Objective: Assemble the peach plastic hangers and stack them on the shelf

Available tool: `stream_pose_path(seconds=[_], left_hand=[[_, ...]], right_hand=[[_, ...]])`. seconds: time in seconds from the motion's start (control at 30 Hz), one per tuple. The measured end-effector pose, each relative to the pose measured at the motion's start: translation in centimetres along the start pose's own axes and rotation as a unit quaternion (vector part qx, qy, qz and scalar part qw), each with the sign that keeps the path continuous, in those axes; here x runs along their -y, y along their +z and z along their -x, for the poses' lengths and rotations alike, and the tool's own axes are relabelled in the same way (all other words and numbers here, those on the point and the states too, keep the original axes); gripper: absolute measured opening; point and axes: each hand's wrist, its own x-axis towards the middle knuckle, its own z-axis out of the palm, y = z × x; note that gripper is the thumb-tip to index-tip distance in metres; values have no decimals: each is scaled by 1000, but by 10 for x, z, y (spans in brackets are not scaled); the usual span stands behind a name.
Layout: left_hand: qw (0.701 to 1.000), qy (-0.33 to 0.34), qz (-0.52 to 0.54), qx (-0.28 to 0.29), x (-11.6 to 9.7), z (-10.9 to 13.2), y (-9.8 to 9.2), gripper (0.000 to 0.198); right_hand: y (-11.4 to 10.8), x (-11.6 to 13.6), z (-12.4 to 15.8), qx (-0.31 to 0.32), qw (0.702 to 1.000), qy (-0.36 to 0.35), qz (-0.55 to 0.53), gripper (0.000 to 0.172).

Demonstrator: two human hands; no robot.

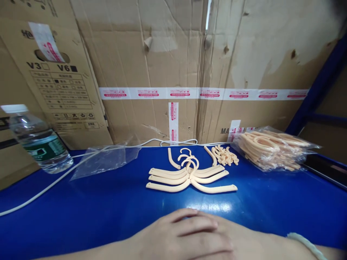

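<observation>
My left hand (176,234) lies across the back of my right hand (233,231) at the near edge of the view, its fingers extended and slightly apart. The right hand's fingers are hidden beneath it. Neither hand touches the cream hangers (191,180), which overlap in a row just beyond, hooks pointing away from me. Behind them lies a loose hanger arm (172,159) on the left. Another loose arm (210,155) rests on the right beside a small heap of curved cream pieces (225,155).
A clear bag of cream hanger parts (271,148) lies at the right, near a dark flat object (328,169). On the left are a water bottle (40,141), a flat plastic bag (108,159) and a white cable (54,182). Cardboard (151,72) walls the blue table (108,209).
</observation>
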Motion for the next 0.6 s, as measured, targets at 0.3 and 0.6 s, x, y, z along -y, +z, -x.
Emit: stream_pose_path(seconds=[0.3, 0.6], left_hand=[[992, 16, -82, -100, 5, 0, 9, 37], [989, 30, -145, -5, 0, 0, 13, 25]], right_hand=[[2, -8, 10, -5, 999, -31, 5, 26], [34, -12, 6, -3, 999, -31, 13, 21]])
